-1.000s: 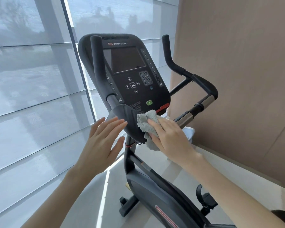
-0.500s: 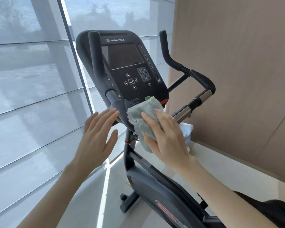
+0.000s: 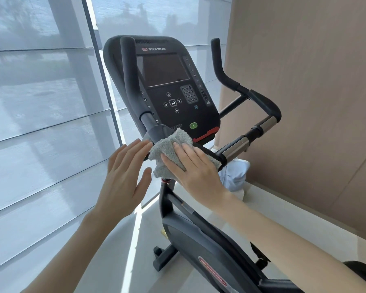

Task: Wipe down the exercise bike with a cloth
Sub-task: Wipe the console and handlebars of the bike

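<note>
A black exercise bike [image 3: 209, 246] stands in front of me, its console [image 3: 169, 85] tilted toward me with a dark screen and keypad. A grey cloth [image 3: 169, 149] lies bunched on the handlebar junction just below the console. My right hand [image 3: 194, 168] presses the cloth flat against the bike with straight fingers. My left hand [image 3: 125, 176] is spread with straight fingers, its fingertips touching the left side of the same junction beside the cloth. The left handlebar [image 3: 129, 81] rises in front of the console.
A window with translucent blinds [image 3: 40, 123] fills the left side. A tan wall [image 3: 315, 102] stands at the right. The right handlebar [image 3: 258, 115] with chrome sections reaches toward the wall. A white bag-like object [image 3: 235, 174] sits on the ledge behind the bike.
My right hand has slid the cloth up and left over the handlebar junction, under the console. My left hand stays spread beside it. My view has shifted to the left.
</note>
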`<control>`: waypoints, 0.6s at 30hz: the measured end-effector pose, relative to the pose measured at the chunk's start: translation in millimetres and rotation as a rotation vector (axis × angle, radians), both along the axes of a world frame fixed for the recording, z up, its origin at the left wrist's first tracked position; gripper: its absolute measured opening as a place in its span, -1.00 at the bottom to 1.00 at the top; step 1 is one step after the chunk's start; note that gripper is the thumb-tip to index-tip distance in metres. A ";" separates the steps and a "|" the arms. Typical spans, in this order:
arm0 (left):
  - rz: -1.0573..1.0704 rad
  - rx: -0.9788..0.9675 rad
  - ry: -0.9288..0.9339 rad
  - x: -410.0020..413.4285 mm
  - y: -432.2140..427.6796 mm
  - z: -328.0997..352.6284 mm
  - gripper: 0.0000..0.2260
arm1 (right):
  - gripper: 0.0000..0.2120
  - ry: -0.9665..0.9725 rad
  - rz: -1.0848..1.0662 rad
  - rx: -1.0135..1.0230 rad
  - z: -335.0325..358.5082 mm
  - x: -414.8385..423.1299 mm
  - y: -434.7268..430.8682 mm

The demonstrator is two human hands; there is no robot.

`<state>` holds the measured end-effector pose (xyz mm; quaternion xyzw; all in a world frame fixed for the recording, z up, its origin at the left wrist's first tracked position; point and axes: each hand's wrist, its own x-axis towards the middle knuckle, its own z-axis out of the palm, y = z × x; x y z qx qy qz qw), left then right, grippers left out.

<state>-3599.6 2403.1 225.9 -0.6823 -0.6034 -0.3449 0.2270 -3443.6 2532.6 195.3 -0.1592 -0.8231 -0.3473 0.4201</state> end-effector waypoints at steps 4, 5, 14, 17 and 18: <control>-0.021 -0.010 0.012 4.0 1.5 -3.7 -0.63 | -0.60 -0.028 0.096 0.044 -7.5 27.0 13.2; -0.025 -0.015 0.013 4.8 2.0 -4.6 -0.63 | -0.59 -0.046 0.115 0.056 -9.1 36.3 17.7; -0.035 -0.025 0.037 5.6 1.7 -2.9 -0.63 | -0.52 -0.158 0.165 -0.109 -3.9 92.4 36.3; -0.032 -0.027 0.052 0.7 0.8 -2.3 -0.65 | -0.61 0.118 0.259 -0.536 9.2 104.7 27.8; -0.033 -0.030 0.057 -0.3 1.9 -2.0 -0.65 | -0.60 0.208 0.321 -0.663 19.4 102.0 24.7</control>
